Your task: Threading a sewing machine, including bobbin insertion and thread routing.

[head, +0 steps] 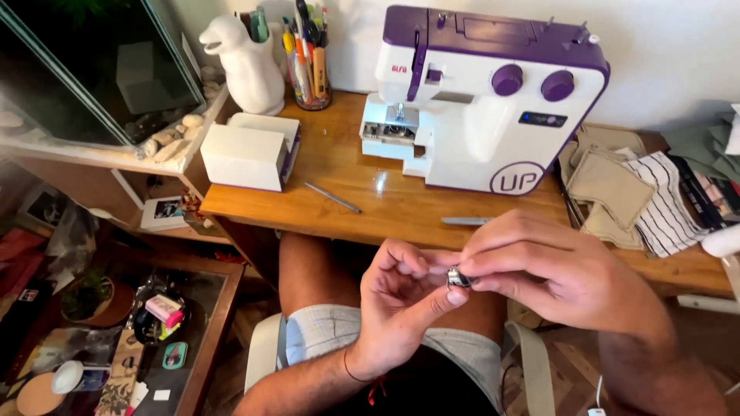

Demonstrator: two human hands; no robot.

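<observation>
While both hands meet above the lap, the left hand (393, 308) and right hand (551, 270) pinch a small metal bobbin case (459, 278) between fingertips. Judged risk: any slackened grip drops it past the tabletop (362, 192) edge, away from the sewing machine (482, 92), onto the floor.

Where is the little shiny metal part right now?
In the head view, the small metal part sits low and just right of centre, pinched between the fingertips of the left hand and right hand, in front of the wooden desk's edge.
</observation>
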